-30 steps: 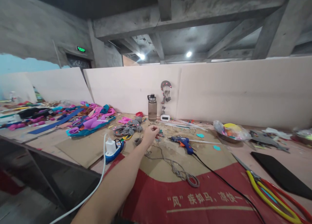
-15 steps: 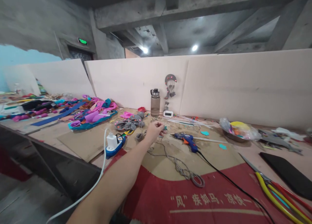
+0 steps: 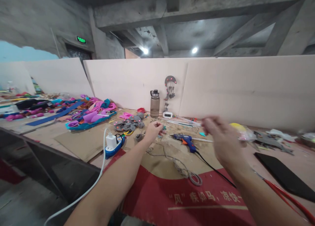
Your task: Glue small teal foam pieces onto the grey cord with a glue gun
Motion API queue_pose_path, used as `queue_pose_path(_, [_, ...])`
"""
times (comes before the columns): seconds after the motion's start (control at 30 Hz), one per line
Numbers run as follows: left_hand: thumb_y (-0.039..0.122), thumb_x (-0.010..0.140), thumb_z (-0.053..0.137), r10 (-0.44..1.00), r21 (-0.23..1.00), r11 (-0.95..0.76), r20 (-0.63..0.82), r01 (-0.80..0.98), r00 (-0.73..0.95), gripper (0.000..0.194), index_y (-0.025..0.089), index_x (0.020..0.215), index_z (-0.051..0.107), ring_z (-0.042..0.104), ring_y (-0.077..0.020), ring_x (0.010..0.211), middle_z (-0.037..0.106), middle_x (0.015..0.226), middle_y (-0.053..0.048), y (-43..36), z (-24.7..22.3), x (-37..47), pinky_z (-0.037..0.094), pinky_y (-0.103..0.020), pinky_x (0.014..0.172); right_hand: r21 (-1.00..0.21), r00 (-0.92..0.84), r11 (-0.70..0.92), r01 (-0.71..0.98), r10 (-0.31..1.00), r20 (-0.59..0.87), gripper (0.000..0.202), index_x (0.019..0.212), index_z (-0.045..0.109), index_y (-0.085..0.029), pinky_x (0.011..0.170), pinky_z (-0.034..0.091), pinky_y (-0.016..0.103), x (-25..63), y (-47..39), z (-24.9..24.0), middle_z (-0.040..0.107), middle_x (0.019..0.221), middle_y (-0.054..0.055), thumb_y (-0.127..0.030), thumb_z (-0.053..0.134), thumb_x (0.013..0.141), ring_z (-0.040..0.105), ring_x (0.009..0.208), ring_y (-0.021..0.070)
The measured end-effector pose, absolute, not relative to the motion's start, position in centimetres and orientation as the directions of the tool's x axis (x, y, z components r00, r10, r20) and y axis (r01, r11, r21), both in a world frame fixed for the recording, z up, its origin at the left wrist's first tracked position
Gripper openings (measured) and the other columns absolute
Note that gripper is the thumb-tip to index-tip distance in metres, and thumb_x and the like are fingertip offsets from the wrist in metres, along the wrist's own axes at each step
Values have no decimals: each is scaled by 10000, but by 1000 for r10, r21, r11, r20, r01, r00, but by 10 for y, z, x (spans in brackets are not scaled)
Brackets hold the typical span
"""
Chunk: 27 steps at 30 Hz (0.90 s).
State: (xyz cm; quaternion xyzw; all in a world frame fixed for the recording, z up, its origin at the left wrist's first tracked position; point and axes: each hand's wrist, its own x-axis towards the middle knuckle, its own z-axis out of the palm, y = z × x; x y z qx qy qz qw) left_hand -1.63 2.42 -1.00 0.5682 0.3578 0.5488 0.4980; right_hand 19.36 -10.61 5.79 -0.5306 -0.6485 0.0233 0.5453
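My left hand [image 3: 154,130] is closed in a pinch over the cardboard mat, beside a small teal piece [image 3: 164,128]; what lies between its fingertips is too small to make out. Blurred by motion, my right hand [image 3: 222,140] hangs in the air at the right, partly hiding the metal bowl's area. Between the hands lies a blue glue gun [image 3: 184,141] with its black cord. Grey cord [image 3: 182,168] runs in loops across the mat, below my left hand. A teal cutout [image 3: 202,134] lies near my right fingertips.
A bottle [image 3: 155,104] and small white clock [image 3: 167,115] stand at the back panel, by a hanging grey moon ornament [image 3: 170,85]. At left are a power strip [image 3: 115,147] and a felt heap [image 3: 98,114]; at right, a black phone [image 3: 286,173] and red handles [image 3: 287,196].
My right hand has come into view from the right, over the teal cutouts. The left hand keeps its place by the teal piece. The whole view has shifted slightly.
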Motion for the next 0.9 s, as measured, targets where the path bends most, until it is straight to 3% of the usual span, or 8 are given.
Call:
queue_pose_path(0.1, [190, 719, 632, 948, 955, -271, 286, -118, 138, 121, 134, 721, 525, 640, -128, 518, 581, 549, 26, 23, -9, -16, 476, -181, 418, -523, 79, 206, 827, 879, 471, 237, 768, 652, -144, 602, 439, 299, 194, -75, 32, 625, 679, 56, -328, 518, 835, 561, 627, 172])
queue_pose_path(0.17, [180, 712, 639, 946, 955, -281, 293, -98, 139, 119, 130, 727, 532, 633, -124, 507, 586, 553, 20, 21, -9, -15, 474, -181, 411, -433, 94, 56, 900, 944, 318, 248, 683, 654, -155, 579, 413, 307, 196, -56, 8, 630, 647, 90, -342, 541, 800, 571, 621, 203])
queue_pose_path(0.23, [182, 714, 641, 944, 955, -279, 292, -100, 151, 119, 126, 739, 538, 629, -122, 503, 595, 568, 13, 20, -8, -13, 477, -185, 413, -404, 85, 47, 914, 949, 304, 172, 755, 670, -166, 607, 413, 308, 198, -43, -13, 662, 736, 123, -327, 610, 747, 597, 702, 230])
queue_pose_path(0.47, [273, 705, 683, 940, 957, -217, 258, -194, 221, 213, 130, 763, 537, 636, -130, 524, 611, 607, 3, 18, -5, -10, 485, -204, 441, -575, 163, -69, 815, 980, 113, 126, 740, 646, -172, 539, 383, 250, 208, -32, -23, 650, 652, 46, -191, 670, 618, 594, 619, 183])
queue_pose_path(0.6, [338, 678, 706, 927, 950, -212, 269, -229, 260, 281, 133, 781, 544, 635, -131, 532, 618, 635, 0, 15, -2, -10, 469, -203, 434, -676, 267, -152, 722, 961, 69, 150, 851, 600, -157, 450, 377, 231, 209, -34, -18, 606, 583, 23, -236, 547, 734, 554, 500, 148])
queue_pose_path(0.7, [380, 667, 707, 919, 951, -220, 276, -215, 280, 316, 136, 803, 559, 625, -126, 523, 621, 644, -2, 11, 1, -11, 396, -175, 372, -801, 283, -80, 593, 952, 115, 183, 935, 547, -165, 445, 408, 219, 204, -45, -12, 610, 635, 35, -223, 443, 796, 549, 507, 129])
queue_pose_path(0.77, [392, 657, 712, 920, 952, -218, 274, -216, 279, 331, 136, 811, 570, 622, -117, 530, 626, 658, -3, 10, 2, -12, 358, -163, 358, -913, 263, 90, 398, 942, 207, 191, 948, 530, -171, 429, 412, 222, 197, -55, -5, 609, 669, 39, -247, 483, 779, 533, 508, 130])
queue_pose_path(0.9, [393, 628, 737, 927, 949, -201, 264, -243, 266, 352, 129, 807, 587, 622, -109, 556, 638, 678, -8, 11, 1, -11, 339, -159, 383, -896, 267, 297, 331, 881, 390, 286, 985, 530, -163, 459, 438, 234, 183, -75, 10, 609, 740, 31, -332, 544, 755, 520, 536, 129])
